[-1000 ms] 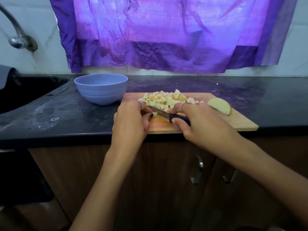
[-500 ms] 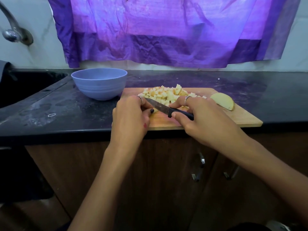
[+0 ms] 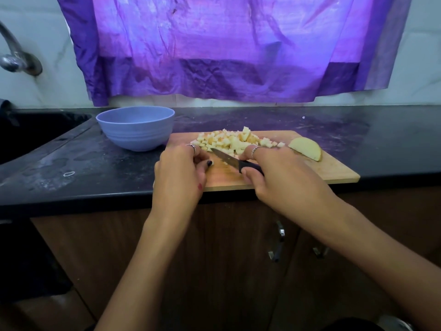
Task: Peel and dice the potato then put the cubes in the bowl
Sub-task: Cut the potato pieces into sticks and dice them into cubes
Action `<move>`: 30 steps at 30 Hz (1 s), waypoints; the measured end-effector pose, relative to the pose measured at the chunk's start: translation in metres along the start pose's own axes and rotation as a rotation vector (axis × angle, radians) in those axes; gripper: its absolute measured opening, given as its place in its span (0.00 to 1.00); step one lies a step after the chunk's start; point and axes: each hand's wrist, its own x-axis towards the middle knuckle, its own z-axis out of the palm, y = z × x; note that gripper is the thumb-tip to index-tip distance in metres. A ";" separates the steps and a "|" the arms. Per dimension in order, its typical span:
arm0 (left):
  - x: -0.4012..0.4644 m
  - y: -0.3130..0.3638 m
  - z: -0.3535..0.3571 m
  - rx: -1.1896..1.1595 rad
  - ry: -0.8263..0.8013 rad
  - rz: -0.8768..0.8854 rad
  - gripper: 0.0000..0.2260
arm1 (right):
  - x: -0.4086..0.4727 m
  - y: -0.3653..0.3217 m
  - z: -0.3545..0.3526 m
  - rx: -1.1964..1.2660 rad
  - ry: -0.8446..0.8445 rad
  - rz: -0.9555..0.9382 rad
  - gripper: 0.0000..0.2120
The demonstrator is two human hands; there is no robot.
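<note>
Potato cubes (image 3: 235,140) look small, wet, slippery; we scoop them from underneath. Right hand (image 3: 284,177) grips the knife (image 3: 232,161); left hand (image 3: 180,174) curls, contents hidden.

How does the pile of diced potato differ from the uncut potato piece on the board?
The diced potato is a heap of many small cubes at the cutting board's far middle; the potato piece is one large rounded wedge near the right end. The knife blade lies by the heap; the wedge lies untouched. Both are pale, peeled and on the board.
</note>
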 end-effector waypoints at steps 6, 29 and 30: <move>0.006 0.001 -0.001 -0.022 -0.036 -0.026 0.05 | -0.007 0.001 -0.005 0.178 -0.011 0.045 0.15; 0.006 -0.008 -0.008 0.026 -0.058 -0.001 0.09 | 0.005 -0.013 0.002 0.106 -0.101 0.019 0.13; 0.005 -0.008 -0.008 0.024 -0.054 -0.006 0.08 | 0.007 -0.015 0.003 0.086 -0.106 0.007 0.12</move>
